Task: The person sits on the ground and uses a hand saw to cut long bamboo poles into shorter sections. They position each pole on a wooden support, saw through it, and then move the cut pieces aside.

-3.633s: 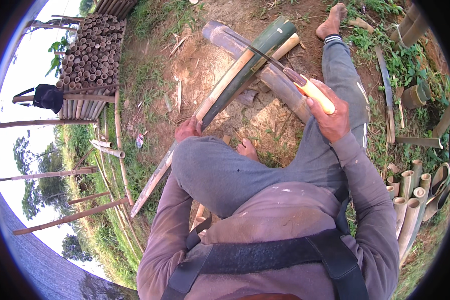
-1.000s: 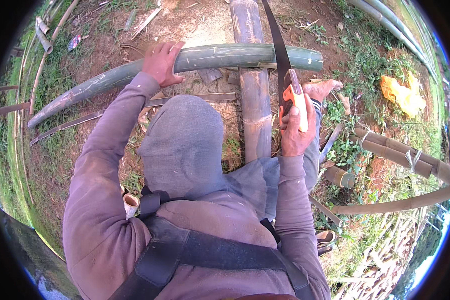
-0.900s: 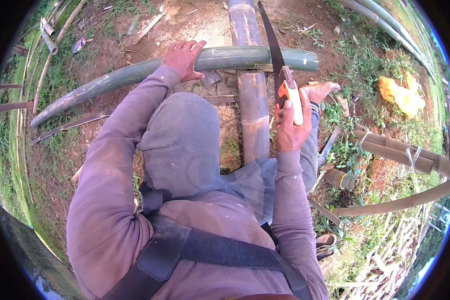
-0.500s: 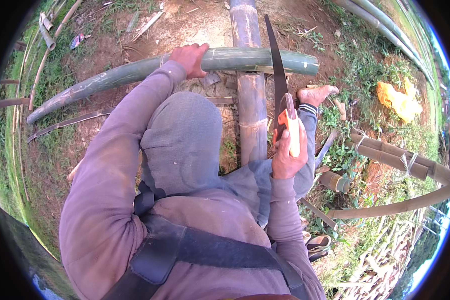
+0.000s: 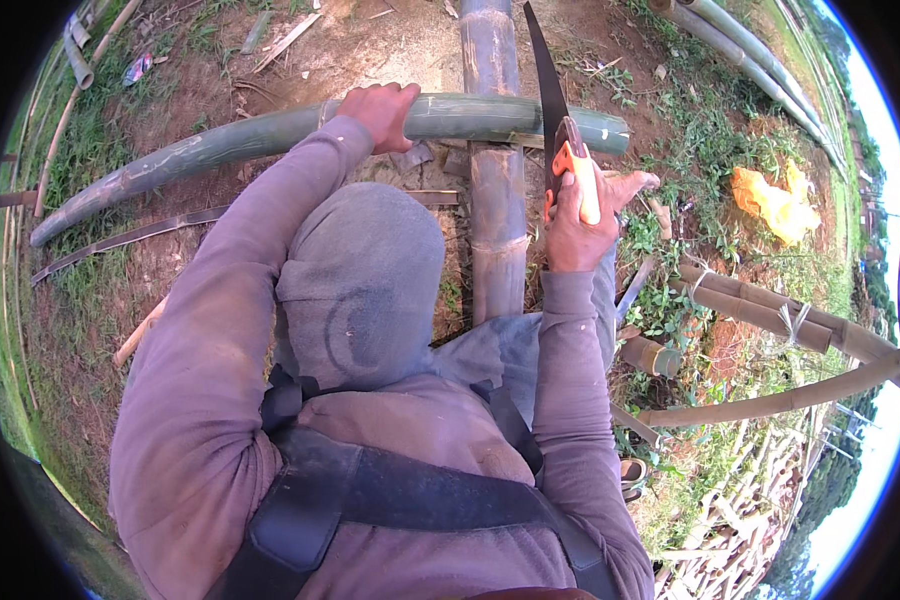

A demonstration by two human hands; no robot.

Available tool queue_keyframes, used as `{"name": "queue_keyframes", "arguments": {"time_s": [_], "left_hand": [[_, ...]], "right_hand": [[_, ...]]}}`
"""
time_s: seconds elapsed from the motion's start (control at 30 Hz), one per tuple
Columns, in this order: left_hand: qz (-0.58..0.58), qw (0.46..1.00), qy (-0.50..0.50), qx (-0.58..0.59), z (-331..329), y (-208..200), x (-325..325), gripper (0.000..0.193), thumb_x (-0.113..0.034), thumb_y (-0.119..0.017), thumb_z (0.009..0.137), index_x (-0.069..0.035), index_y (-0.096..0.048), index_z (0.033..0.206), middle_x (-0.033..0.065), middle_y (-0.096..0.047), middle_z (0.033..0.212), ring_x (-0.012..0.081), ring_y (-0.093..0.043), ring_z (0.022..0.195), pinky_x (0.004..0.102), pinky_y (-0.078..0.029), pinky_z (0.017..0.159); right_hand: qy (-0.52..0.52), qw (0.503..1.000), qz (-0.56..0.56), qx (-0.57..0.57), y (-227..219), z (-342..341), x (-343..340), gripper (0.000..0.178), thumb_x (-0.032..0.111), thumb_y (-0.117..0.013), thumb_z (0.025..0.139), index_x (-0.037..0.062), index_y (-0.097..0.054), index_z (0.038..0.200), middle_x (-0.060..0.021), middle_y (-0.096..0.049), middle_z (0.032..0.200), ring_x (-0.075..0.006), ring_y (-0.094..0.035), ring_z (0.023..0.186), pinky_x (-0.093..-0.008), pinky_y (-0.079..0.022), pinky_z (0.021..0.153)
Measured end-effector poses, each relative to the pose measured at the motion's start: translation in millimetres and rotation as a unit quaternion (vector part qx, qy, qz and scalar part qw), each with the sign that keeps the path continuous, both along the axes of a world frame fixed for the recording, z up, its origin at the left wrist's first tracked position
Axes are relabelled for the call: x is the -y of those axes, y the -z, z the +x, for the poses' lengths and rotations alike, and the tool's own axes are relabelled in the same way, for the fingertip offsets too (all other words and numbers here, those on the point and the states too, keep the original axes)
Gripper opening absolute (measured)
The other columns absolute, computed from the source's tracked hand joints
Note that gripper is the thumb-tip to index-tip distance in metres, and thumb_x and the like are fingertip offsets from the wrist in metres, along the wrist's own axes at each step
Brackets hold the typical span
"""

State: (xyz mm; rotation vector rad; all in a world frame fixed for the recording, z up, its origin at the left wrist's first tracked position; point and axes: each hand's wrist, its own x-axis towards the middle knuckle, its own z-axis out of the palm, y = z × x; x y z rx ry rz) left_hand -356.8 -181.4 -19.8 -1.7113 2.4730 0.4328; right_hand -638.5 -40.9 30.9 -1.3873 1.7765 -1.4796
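Note:
A thick green bamboo pole [image 5: 470, 117] lies crosswise over a weathered bamboo log [image 5: 495, 235]. My left hand [image 5: 378, 113] is wrapped over the green pole, left of the crossing. In my right hand [image 5: 580, 225] is a hand saw [image 5: 545, 65] with an orange and white handle, gripped with the fingers closed. Its dark blade points away from me and passes across the green pole near the right end. Whether its teeth have entered the bamboo I cannot tell. My bare foot [image 5: 630, 187] rests just right of the saw handle, partly hidden by it.
A yellow plastic bag [image 5: 775, 203] lies on the ground to the right. Tied bamboo poles [image 5: 755, 305] and a curved pole [image 5: 770, 400] are at the right, with split bamboo pieces [image 5: 745, 520] below. A long dark strip [image 5: 135, 238] lies left, beneath the green pole.
My right hand has moved forward with the saw, so the handle is nearer the green pole. My left hand keeps its hold on the pole.

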Motion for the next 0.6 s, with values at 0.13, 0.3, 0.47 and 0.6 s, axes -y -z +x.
{"name": "queue_keyframes", "arguments": {"time_s": [0.13, 0.3, 0.47, 0.6], "left_hand": [[-0.004, 1.0, -0.003, -0.002, 8, 1, 1, 0.08, -0.043, -0.088, 0.078, -0.014, -0.051, 0.144, 0.0143, -0.068, 0.124, 0.035, -0.069, 0.116, 0.0483, -0.057, 0.098], [-0.024, 1.0, 0.007, -0.008, 2, 7, -4, 0.081, -0.04, -0.09, 0.077, -0.014, -0.052, 0.143, 0.0139, -0.069, 0.12, 0.0342, -0.071, 0.111, 0.0465, -0.059, 0.092], [-0.04, 0.999, 0.005, -0.022, -2, 5, -4, 0.069, -0.041, -0.089, 0.078, -0.013, -0.056, 0.132, 0.0138, -0.071, 0.12, 0.035, -0.072, 0.114, 0.0481, -0.059, 0.094], [-0.013, 1.0, 0.001, -0.011, 0, -4, 0, 0.069, -0.042, -0.089, 0.078, -0.014, -0.056, 0.131, 0.0143, -0.071, 0.122, 0.0351, -0.072, 0.113, 0.0483, -0.059, 0.095]], "right_hand": [[0.005, 0.998, 0.066, 0.012, -25, 0, -107, 0.045, 0.019, -0.065, 0.105, -0.0066, -0.059, 0.142, -0.0152, -0.071, 0.125, -0.019, -0.069, 0.108, -0.03, -0.059, 0.087], [0.016, 0.996, 0.081, -0.03, -29, -10, -181, 0.055, 0.034, -0.062, 0.107, -0.0071, -0.058, 0.143, -0.0193, -0.07, 0.129, -0.0227, -0.071, 0.108, -0.0319, -0.06, 0.087], [0.004, 0.997, 0.045, 0.056, -18, 3, -23, 0.035, 0.015, -0.064, 0.107, -0.0044, -0.063, 0.136, -0.0096, -0.071, 0.107, -0.0111, -0.064, 0.079, -0.024, -0.055, 0.067], [-0.013, 0.999, 0.041, 0.031, -18, -4, 6, 0.034, 0.012, -0.067, 0.105, -0.0042, -0.064, 0.135, -0.0077, -0.073, 0.105, -0.0113, -0.067, 0.083, -0.0234, -0.056, 0.067]]}}
